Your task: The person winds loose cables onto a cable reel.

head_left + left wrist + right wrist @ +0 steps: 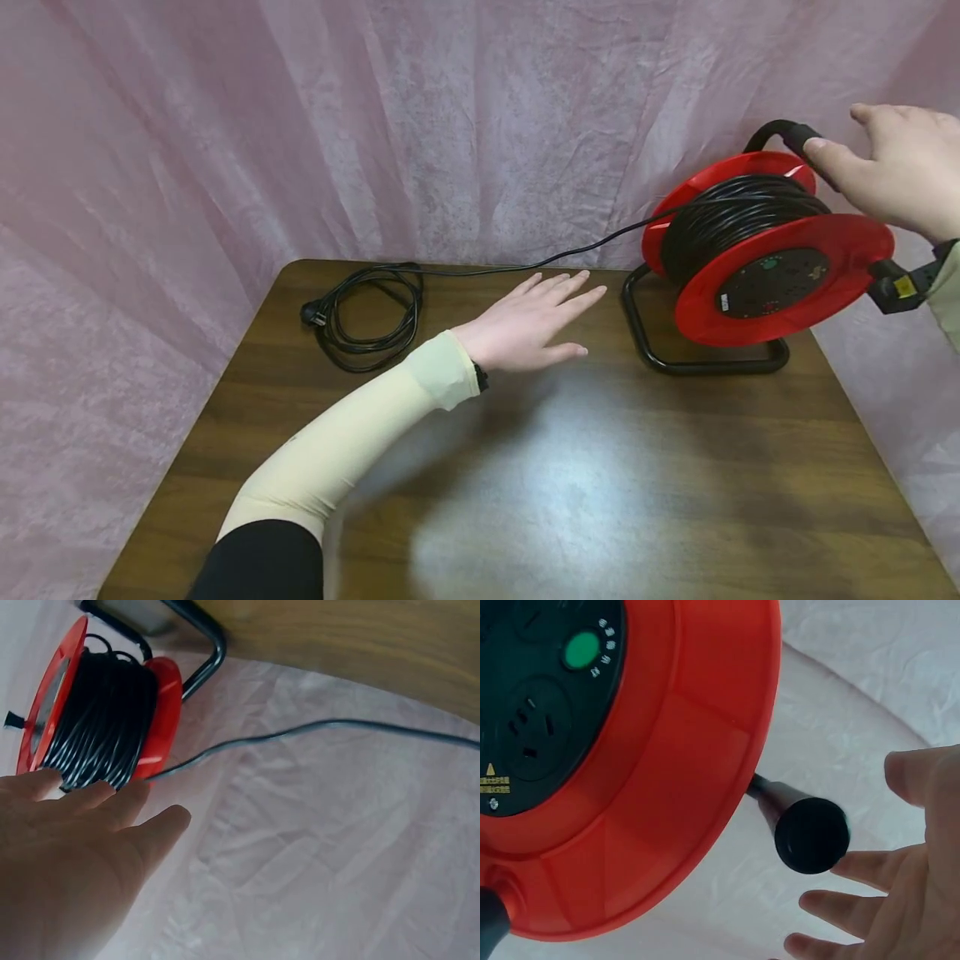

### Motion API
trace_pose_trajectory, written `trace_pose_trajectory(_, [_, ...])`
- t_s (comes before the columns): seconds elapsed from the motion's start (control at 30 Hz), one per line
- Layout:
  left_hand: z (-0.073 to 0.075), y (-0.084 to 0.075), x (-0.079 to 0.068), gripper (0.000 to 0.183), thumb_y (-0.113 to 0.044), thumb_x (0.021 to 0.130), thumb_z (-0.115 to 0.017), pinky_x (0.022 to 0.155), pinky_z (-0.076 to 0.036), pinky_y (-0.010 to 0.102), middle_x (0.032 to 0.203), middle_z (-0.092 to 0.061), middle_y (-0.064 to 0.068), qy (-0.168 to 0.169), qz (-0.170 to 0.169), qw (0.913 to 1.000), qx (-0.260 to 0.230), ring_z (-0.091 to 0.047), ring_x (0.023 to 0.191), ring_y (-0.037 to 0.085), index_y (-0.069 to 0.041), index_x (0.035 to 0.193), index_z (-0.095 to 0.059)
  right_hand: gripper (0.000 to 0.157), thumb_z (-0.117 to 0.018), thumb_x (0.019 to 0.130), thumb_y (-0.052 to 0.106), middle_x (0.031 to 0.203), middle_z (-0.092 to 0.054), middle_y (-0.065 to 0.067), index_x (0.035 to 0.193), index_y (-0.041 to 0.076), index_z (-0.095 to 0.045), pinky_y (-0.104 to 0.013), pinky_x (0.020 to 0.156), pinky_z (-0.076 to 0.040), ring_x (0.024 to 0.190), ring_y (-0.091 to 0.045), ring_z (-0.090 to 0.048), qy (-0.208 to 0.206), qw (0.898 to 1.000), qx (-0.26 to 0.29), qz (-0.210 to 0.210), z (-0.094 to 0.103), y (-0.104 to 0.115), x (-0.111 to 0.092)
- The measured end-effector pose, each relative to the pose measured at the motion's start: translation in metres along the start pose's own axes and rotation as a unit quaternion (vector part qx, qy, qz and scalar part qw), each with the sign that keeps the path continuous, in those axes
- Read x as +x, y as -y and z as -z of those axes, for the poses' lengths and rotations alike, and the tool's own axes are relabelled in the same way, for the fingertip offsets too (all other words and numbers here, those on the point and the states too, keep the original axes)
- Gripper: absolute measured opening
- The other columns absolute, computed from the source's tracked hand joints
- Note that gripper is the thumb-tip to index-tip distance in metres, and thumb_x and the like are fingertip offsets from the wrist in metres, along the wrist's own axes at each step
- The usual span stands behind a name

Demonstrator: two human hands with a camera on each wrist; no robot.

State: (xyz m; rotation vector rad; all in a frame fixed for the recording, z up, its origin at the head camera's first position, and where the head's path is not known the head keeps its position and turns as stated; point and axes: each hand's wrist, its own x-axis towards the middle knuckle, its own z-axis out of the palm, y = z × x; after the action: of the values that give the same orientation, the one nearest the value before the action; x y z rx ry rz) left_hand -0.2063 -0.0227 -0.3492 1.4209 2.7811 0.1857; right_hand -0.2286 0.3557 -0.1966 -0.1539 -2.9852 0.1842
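A red cable reel (787, 279) wound with black cable (738, 221) stands on its black tube frame at the right back of the table. My right hand (903, 167) is beside the black carrying handle (806, 142) at the top of the reel. In the right wrist view its fingers (847, 911) are spread near the end of the grip, not curled round it; whether they touch it I cannot tell. My left hand (528, 321) hovers over the table with fingers extended, holding nothing. The unwound cable (300, 729) runs leftward from the reel, behind the left hand.
At the table's back left lies a loose coil of cable (408, 321) with a black plug (311, 314). A pink curtain (480, 125) hangs just behind the wooden table (600, 517). The reel's face carries sockets and a green button (581, 650).
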Motion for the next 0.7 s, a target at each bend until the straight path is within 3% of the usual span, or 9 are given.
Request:
trace_pose_trajectory(0.2, [-0.005,-0.002,0.024,0.080,-0.057,0.103,-0.050,0.125,-0.004,0.044,0.171,-0.009,0.003,0.015,0.012,0.9998,-0.004,-0.014,0.156,0.020,-0.028,0.166,-0.010,0.084,-0.027,0.106,0.050,0.148,-0.022,-0.049,0.156,-0.013,0.000,-0.079,0.105,-0.023,0.138,-0.067,-0.019,0.069,0.996,0.036,-0.033,0.003,0.003,0.011])
trace_pose_trajectory(0.37, [-0.011,-0.006,0.045,0.080,-0.056,0.103,-0.051,0.125,-0.009,0.045,0.171,-0.012,0.004,0.024,0.019,0.9995,-0.010,-0.014,0.156,0.018,-0.028,0.166,-0.011,0.087,-0.026,0.106,0.053,0.150,-0.020,-0.048,0.155,-0.015,-0.001,-0.080,0.102,-0.027,0.131,-0.068,-0.027,0.112,0.992,0.041,-0.029,0.000,0.001,0.020])
trace_pose_trajectory(0.6, [-0.022,-0.015,0.057,0.080,-0.054,0.103,-0.053,0.124,-0.014,0.048,0.171,-0.012,0.003,0.042,0.020,0.9987,-0.022,-0.015,0.155,0.017,-0.027,0.166,-0.012,0.084,-0.030,0.105,0.056,0.126,-0.039,-0.044,0.147,-0.017,-0.026,-0.077,0.089,-0.038,0.111,-0.061,-0.041,0.132,0.990,0.048,-0.016,-0.002,-0.003,0.023])
trace_pose_trajectory(0.7, [-0.025,-0.017,0.059,0.079,-0.054,0.103,-0.054,0.124,-0.015,0.048,0.170,-0.015,0.004,0.042,0.017,0.9987,-0.026,-0.016,0.155,0.018,-0.027,0.166,-0.014,0.078,-0.030,0.106,0.050,0.125,-0.040,-0.043,0.146,-0.017,-0.026,-0.076,0.089,-0.038,0.111,-0.060,-0.041,0.134,0.989,0.060,-0.024,-0.005,-0.004,0.023])
